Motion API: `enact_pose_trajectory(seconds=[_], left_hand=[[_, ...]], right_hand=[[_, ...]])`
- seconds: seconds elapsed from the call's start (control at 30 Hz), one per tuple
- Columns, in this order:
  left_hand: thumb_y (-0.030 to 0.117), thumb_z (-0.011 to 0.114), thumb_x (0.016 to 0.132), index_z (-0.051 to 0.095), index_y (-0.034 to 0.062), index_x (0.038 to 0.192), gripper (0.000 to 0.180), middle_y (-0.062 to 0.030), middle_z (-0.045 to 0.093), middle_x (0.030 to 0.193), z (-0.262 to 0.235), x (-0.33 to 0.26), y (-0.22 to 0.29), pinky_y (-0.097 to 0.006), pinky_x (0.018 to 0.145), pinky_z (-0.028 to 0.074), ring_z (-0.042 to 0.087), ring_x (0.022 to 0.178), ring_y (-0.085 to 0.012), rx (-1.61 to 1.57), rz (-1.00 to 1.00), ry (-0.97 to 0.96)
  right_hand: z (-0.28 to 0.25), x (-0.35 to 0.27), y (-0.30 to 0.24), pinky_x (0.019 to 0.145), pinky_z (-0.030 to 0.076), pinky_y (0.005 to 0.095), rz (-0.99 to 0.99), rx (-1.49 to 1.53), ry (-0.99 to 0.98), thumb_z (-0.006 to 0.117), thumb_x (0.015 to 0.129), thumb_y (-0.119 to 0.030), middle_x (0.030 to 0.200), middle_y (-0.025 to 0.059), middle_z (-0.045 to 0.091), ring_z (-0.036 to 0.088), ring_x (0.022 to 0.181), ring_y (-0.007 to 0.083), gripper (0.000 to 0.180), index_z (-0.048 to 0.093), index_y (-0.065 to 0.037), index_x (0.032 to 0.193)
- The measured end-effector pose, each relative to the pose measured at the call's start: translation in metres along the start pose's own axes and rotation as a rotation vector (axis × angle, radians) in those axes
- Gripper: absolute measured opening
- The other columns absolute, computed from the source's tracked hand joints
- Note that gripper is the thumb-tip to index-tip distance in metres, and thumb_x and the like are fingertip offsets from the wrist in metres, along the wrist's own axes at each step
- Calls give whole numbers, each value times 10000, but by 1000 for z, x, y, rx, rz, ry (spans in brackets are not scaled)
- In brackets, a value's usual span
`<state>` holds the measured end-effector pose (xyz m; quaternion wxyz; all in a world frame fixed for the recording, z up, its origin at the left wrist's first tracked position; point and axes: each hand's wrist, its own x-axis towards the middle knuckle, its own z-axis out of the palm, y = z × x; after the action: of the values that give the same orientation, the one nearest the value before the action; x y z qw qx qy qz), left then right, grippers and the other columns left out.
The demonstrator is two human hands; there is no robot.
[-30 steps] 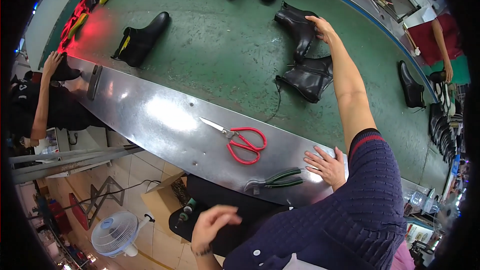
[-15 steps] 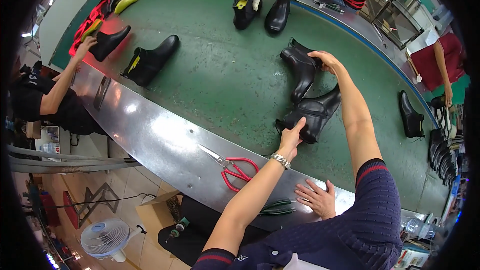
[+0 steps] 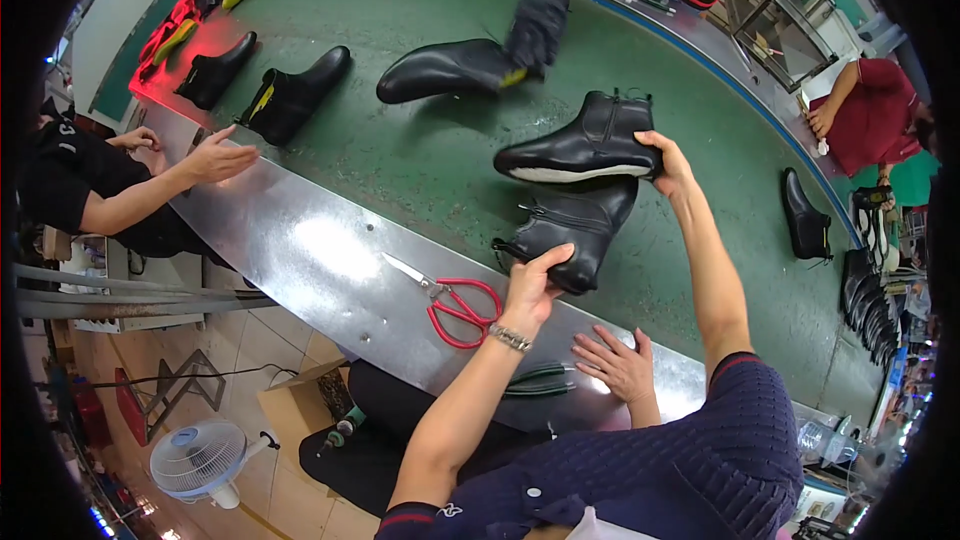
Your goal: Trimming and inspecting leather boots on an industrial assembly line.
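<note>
My left hand [image 3: 534,286] grips the heel end of a black ankle boot [image 3: 580,222] that lies tilted, its opening and a loop facing left. Just beyond it, my right hand [image 3: 668,162] holds a second black ankle boot [image 3: 585,138] by the heel. That boot points its toe left and shows a pale sole edge; the two boots overlap in view. Red-handled scissors [image 3: 458,308] lie on the metal edge, left of my left wrist. Green-handled pliers [image 3: 540,380] rest nearer to me.
Another person's hand [image 3: 618,365] lies flat on the metal edge [image 3: 330,250] between my arms. Across the green belt [image 3: 420,155], a gloved hand [image 3: 537,28] holds a black boot [image 3: 440,70]. More boots [image 3: 300,90] stand at left, near a person's hand [image 3: 220,158]. A fan [image 3: 200,462] stands below.
My right hand has turned its boot so the toe points left and the sole edge shows. The gloved hand has swung a boot leftward. The left person's hand has left the boot there.
</note>
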<state>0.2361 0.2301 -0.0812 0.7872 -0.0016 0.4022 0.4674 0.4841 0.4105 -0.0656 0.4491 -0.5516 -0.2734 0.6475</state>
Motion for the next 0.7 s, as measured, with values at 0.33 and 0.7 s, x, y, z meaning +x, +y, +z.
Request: enact_pose_trajectory(seconds=[0.33, 0.7], left_hand=[[-25, 651, 781, 518, 30, 1291, 531, -83, 614, 1202, -82, -190, 26, -380, 990, 474, 600, 1108, -239, -136, 318, 111], [264, 618, 907, 441, 97, 1411, 560, -75, 440, 1459, -127, -216, 33, -495, 1158, 212, 380, 1365, -253, -440, 708, -463]], right_hand=[[84, -158, 46, 982, 471, 441, -54, 782, -181, 715, 754, -311, 1236, 100, 620, 600, 1118, 283, 546, 585, -76, 1230], [150, -213, 92, 1055, 414, 445, 252, 994, -512, 806, 671, -253, 1289, 95, 596, 543, 1209, 281, 647, 581, -79, 1253]])
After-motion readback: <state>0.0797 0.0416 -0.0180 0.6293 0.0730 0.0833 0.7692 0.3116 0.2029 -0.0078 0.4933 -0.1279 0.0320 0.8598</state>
